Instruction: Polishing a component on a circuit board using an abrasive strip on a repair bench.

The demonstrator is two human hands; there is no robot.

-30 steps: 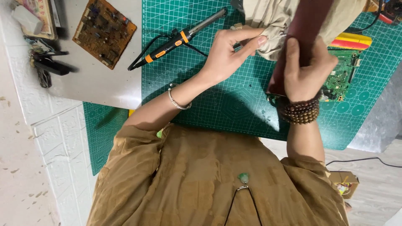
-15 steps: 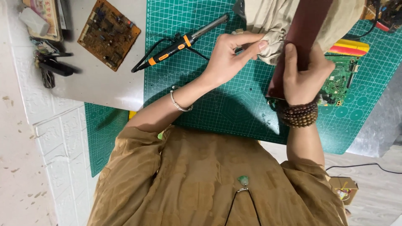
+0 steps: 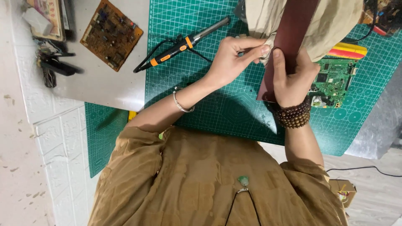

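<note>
From the head camera I see my left hand [image 3: 232,58] stretched across the green gridded cutting mat [image 3: 226,109], its fingers pinched together on a fold of the crumpled beige cloth [image 3: 335,21] at the top of the view. My right hand [image 3: 293,77], a brown beaded bracelet [image 3: 294,116] on its wrist, is wrapped shut around the flat dark maroon strip [image 3: 291,42], which stands against the cloth and runs out of the top of the frame. A green circuit board [image 3: 333,81] lies just beside that hand. A black and orange soldering iron [image 3: 184,44] lies near my left hand, and a brown circuit board [image 3: 111,33] sits well apart on the grey table [image 3: 104,88].
</note>
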